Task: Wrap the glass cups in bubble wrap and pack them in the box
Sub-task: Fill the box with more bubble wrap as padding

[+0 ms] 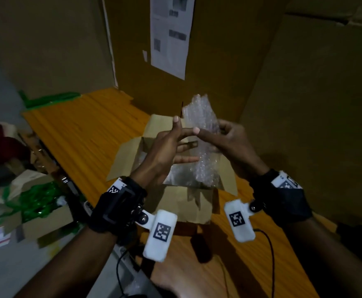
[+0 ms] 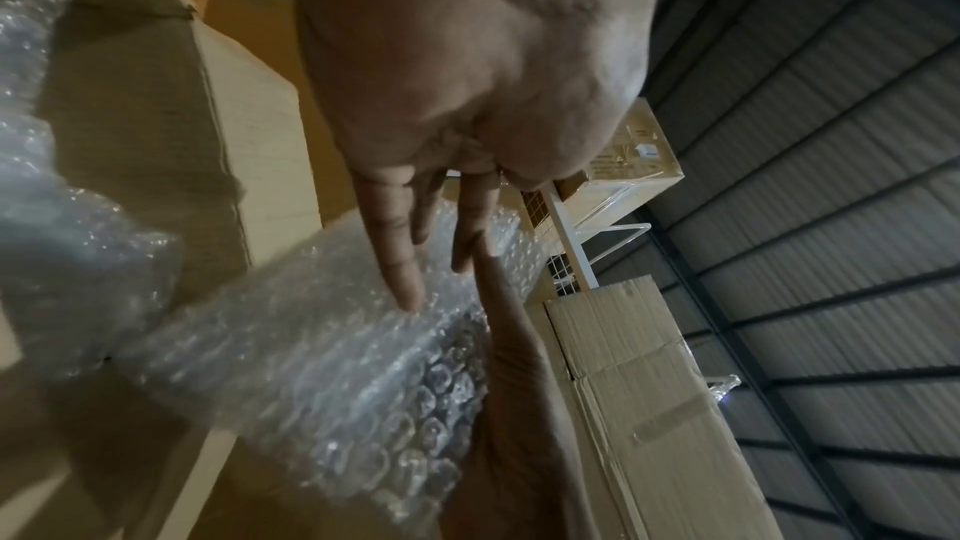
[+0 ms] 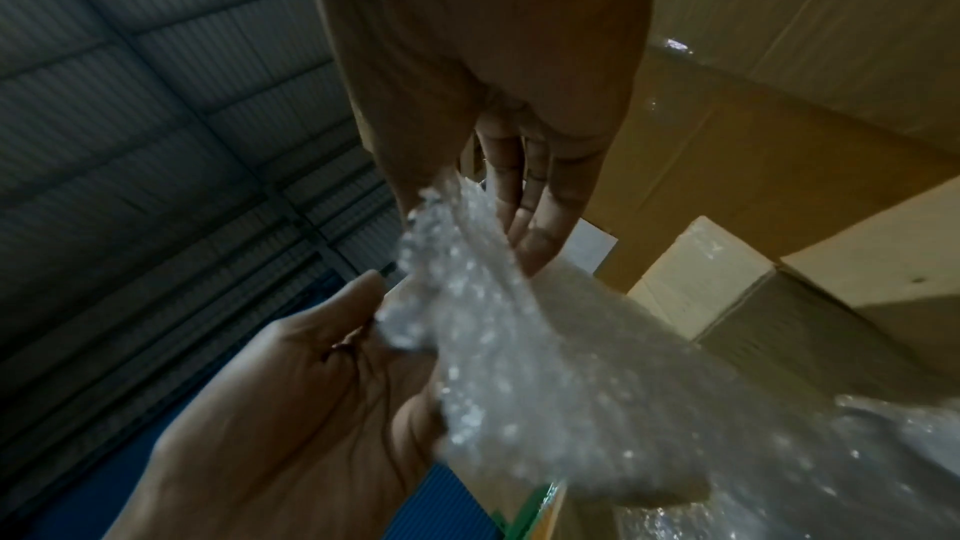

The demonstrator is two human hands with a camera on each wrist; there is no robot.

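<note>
A roll of bubble wrap (image 1: 201, 117) hangs upright over the open cardboard box (image 1: 175, 201) on the orange table (image 1: 79, 130). Whatever is inside the roll is hidden. My right hand (image 1: 213, 134) grips the roll's middle, thumb in front and fingers behind. My left hand (image 1: 184, 136) has straight, spread fingers laid against the roll's left side. In the left wrist view those fingers (image 2: 405, 261) rest flat on the bubble wrap (image 2: 311, 343). The right wrist view shows my right hand's fingers (image 3: 530, 220) behind the bubble wrap (image 3: 545, 343). More bubble wrap (image 1: 175, 173) lies inside the box.
Tall cardboard cartons (image 1: 197, 61) close off the back and the right side (image 1: 315, 104) of the table. A white label sheet (image 1: 169, 35) is stuck on the back one. Down on the left stands an open box of green items (image 1: 40, 203). A black cable (image 1: 270, 254) trails near my right wrist.
</note>
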